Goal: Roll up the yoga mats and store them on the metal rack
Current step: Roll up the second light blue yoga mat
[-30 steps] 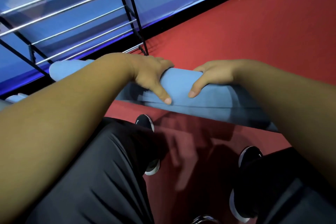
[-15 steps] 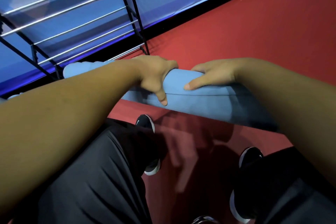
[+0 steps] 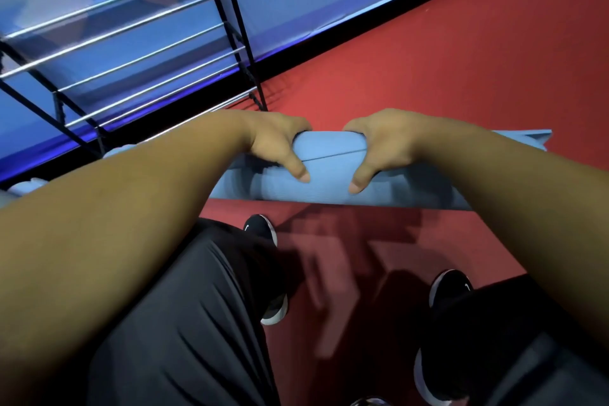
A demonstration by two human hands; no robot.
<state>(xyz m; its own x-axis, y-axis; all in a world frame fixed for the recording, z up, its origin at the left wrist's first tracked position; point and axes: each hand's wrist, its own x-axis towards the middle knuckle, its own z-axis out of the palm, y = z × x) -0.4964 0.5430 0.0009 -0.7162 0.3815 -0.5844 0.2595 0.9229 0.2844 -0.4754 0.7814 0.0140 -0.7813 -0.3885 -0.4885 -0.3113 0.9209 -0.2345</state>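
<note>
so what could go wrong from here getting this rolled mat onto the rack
The left hand and right hand hold the rolled light-blue foam yoga mat close together near its middle, so the long ends may sag or knock the black metal rack. The outer edge lies between each grip and could unroll if either loosens.

No readable words or numbers. The left shoe [image 3: 262, 231] and right shoe [image 3: 449, 288] each bear a small white curved mark, too small to identify.
</note>
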